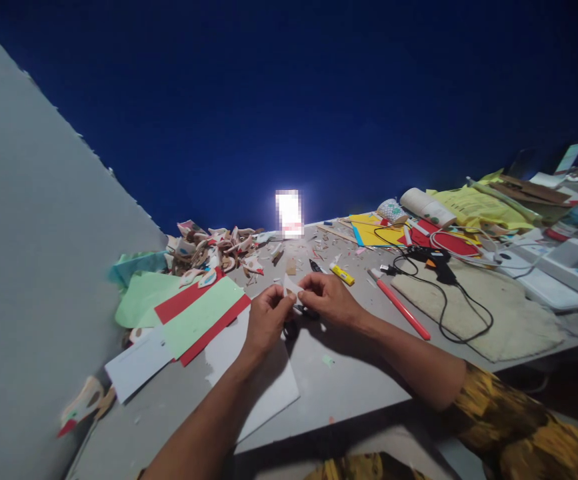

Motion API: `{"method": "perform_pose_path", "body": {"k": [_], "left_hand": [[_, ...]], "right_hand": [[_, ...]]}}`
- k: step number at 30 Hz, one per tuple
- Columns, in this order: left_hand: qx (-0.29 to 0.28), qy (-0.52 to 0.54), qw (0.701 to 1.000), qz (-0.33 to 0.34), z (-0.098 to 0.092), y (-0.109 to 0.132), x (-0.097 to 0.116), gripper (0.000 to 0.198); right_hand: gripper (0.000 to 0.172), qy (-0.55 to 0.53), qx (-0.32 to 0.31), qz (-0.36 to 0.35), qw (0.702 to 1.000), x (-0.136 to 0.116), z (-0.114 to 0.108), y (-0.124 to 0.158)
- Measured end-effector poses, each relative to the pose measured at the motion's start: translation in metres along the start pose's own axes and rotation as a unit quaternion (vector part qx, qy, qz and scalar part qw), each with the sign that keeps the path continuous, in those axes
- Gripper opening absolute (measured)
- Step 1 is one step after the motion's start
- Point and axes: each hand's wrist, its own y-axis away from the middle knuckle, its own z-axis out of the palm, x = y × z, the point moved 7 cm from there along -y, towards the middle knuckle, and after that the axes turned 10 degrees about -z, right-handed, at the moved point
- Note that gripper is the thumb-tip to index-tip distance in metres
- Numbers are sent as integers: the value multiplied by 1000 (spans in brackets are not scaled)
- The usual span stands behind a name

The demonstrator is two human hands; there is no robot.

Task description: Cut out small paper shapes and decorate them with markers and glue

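Observation:
Both hands meet over the middle of the table, pinching a small piece of white paper (291, 285) between them. My left hand (270, 313) grips its left side with thumb and fingertips. On the right side, my right hand (329, 298) holds it the same way. Dark-handled scissors (290, 328) lie on the table below the hands, partly hidden by them. Just beyond are a black marker (315, 266) and a yellow glue stick (342, 274). A white sheet (269, 383) lies under and beside my left forearm.
Green card (203, 317) and red card (189, 359) lie at left, before a heap of cut-out pieces (213, 253). At right are a red-handled cutter (403, 308), a glue gun (439, 270) with its cable, a stone slab (503, 313) and paper cups (427, 207).

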Motion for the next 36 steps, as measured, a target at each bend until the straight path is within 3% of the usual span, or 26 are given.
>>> {"method": "perform_pose_path", "body": {"k": [8,17,23,36], "left_hand": [[-43,104,991,-67,-1,-7,-13,28],[-9,22,999,-38,-1,0,-2,28],[-17,40,996,-73,0,0,-5,26],[-6,66,996,-59,2,-4,-18,26]], "right_hand": [[7,-18,12,8,1000,0,-2,0],[10,45,-5,-13,999,2,-2,-1],[7,55,-5,-14,998,1,-3,-1],[7,47,3,-5,999,2,-4,-3]]}}
